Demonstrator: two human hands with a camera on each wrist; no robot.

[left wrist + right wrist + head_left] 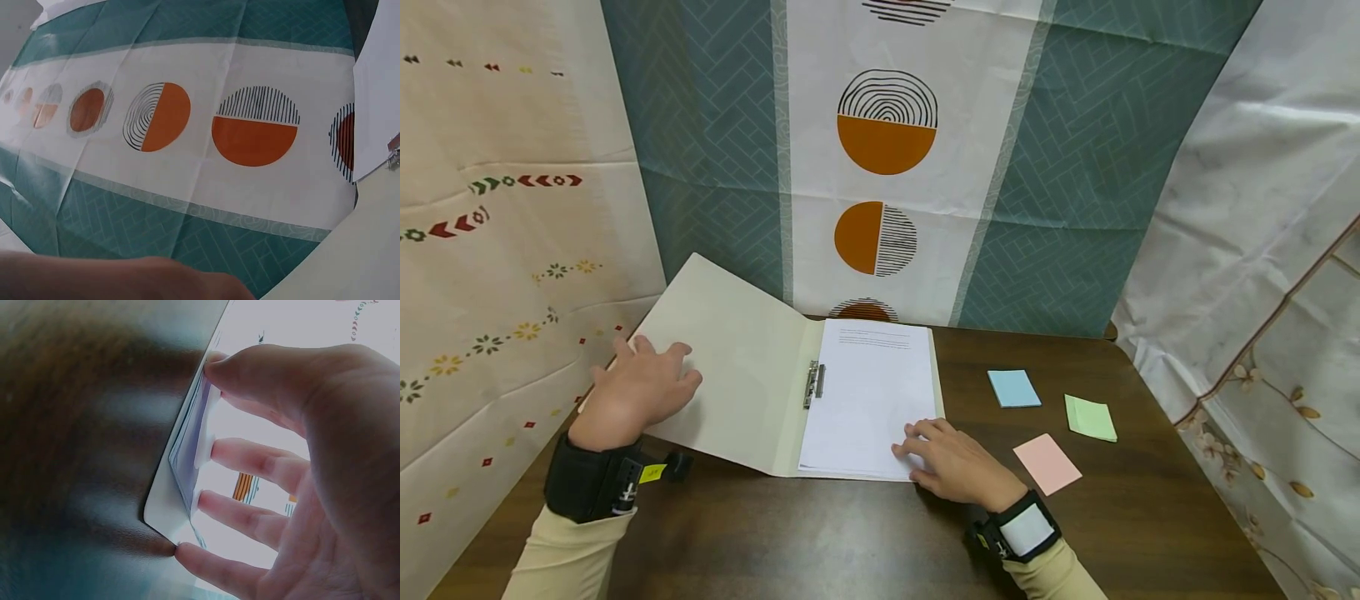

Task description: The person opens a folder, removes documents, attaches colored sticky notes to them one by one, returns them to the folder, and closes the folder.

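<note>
A cream file folder (737, 367) lies spread out on the table with its cover turned to the left. A stack of white paper (868, 408) sits in its right half, beside a metal clip (813, 383) at the spine. My left hand (640, 392) is over the cover's left edge, fingers spread; whether it touches the cover cannot be told. My right hand (958, 467) rests its fingertips on the stack's lower right corner. In the right wrist view, the fingers (250, 515) touch the sheets, whose edges are slightly fanned above the folder board.
To the right of the folder lie blue sticky notes (1014, 389), green sticky notes (1090, 417) and a pink sticky note (1047, 464). Patterned cloths (887, 192) hang behind and at both sides of the brown wooden table (790, 542).
</note>
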